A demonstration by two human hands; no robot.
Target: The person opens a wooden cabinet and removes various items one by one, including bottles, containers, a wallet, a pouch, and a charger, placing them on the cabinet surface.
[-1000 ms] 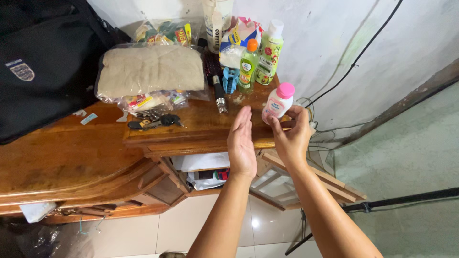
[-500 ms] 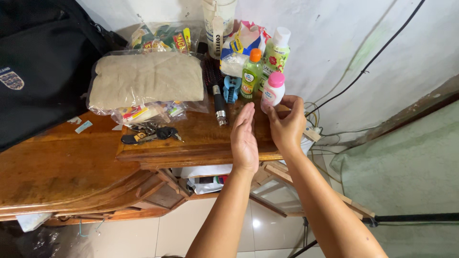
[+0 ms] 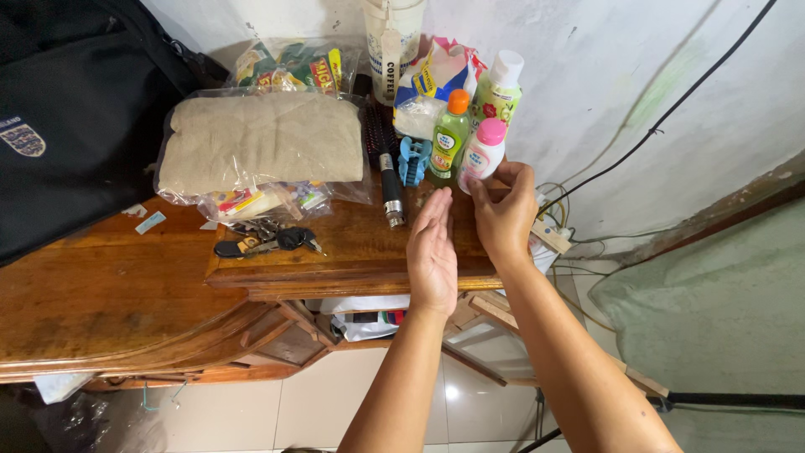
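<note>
Head view: right hand [image 3: 506, 220], fingers curled onto the small white bottle with pink cap [image 3: 481, 156], is setting it upright just beside the green bottle [image 3: 448, 138], upper centre. Left hand [image 3: 433, 253] is flat, fingers together, holding nothing. Next call: loosen the grip without tipping it. Worn wooden table [image 3: 126, 285], white wall [image 3: 604, 75], tiled floor below.

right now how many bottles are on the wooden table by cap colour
pink cap: 1, bottle at the right hand
orange cap: 1, green bottle
white cap: 1, tall bottle
total: 3
</note>
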